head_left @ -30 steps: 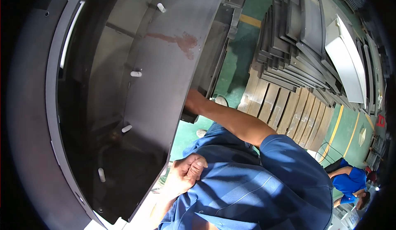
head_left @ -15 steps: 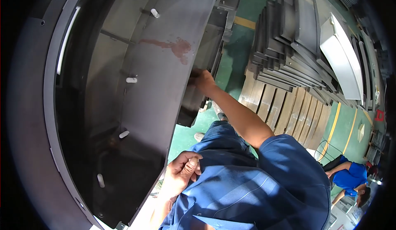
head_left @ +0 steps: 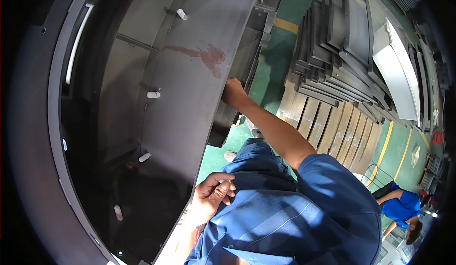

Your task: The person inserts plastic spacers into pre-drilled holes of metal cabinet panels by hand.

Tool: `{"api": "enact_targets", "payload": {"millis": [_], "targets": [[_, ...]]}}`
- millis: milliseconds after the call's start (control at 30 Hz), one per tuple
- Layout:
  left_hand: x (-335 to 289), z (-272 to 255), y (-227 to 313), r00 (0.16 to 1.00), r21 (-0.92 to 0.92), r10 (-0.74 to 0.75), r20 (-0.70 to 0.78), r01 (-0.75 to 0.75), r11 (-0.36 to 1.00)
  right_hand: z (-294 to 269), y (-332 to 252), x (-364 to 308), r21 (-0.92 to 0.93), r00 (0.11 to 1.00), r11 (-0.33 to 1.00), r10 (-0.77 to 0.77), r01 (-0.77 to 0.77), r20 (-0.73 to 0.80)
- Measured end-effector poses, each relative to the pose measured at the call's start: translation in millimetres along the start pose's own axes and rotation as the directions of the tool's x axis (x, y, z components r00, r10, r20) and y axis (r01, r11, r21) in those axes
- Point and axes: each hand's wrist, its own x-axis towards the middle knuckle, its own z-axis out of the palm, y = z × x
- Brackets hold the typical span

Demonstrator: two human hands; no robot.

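Right arm outstretched, a worker's right hand (head_left: pixel 233 93) meets the near edge of a dark-grey, hollow metal housing (head_left: pixel 185 106), reddish-stained, at left; its grip is hidden. The left hand (head_left: pixel 213 194) curls closed, contents unclear.

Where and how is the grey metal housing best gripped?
Probably by the long edge of the grey metal housing, from the person's right, fingers curled over it: the edge looks straight and exposed there, and the right hand is beside it, fingertips hidden. The opposite rim lies farther from that hand.
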Motion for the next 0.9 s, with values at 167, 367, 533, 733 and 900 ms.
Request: {"api": "enact_targets", "payload": {"millis": [167, 367, 533, 733, 900], "targets": [[4, 1, 1, 1.000, -0.022, -0.005, 0.007, 0.005, 1.000, -3, -20, -3, -0.221, 0.971, 0.947, -0.238, 0.233, 0.005], [-2, -2, -2, 1.000, -0.079, -0.011, -0.012, 0.010, 0.997, 10, -18, -15, -0.473, 0.859, 0.744, -0.510, 0.472, 0.055], [-8, 1, 0, 0.999, -0.185, -0.037, -0.035, 0.030, 0.982, 15, -14, -14, -0.508, 0.866, 0.748, -0.501, 0.427, -0.010], [-12, -5, -11, 0.994, -0.191, 0.069, 0.087, -0.051, 0.980, 7, -25, -20, -0.400, 0.924, 0.870, -0.363, 0.288, -0.123], [4, 3, -5, 0.990, -0.267, -0.065, 0.129, 0.098, 0.959, -15, -28, -26, -0.333, 0.980, 0.936, -0.162, 0.115, -0.116]]}}
